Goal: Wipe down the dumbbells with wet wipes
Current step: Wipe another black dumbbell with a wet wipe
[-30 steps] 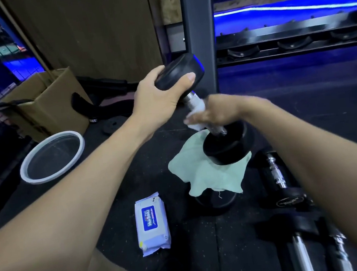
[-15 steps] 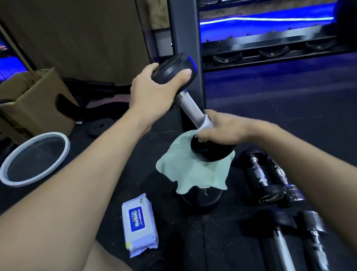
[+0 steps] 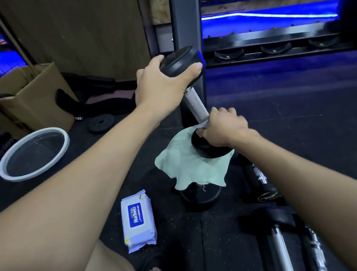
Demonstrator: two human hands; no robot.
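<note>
Currently, the black round-headed dumbbell with a knurled steel handle (image 3: 193,102) is held tilted above the floor, its lower head over a pale green cloth (image 3: 190,169) draped on another dark weight. The left hand (image 3: 163,85) grips the upper head, fingers and thumb curled round its rim. The right hand (image 3: 222,126) is wrapped round the bottom of the handle, pinching a white wet wipe (image 3: 203,124) against the steel.

Handling, as a judgement: the dumbbell is rigid and heavy for its size; the smooth head may slip under a damp palm, while the knurled handle offers the surer hold. The wipe is soft, thin and liable to tear on the knurling.

A white soft pack of wet wipes (image 3: 138,222) lies on the black rubber floor (image 3: 305,121) near the person's knee. Its blue label reads "HuiBaiLi" or similar; the smaller print is illegible. A further black dumbbell (image 3: 266,190) on the floor carries an oval logo, too blurred to read.
</note>
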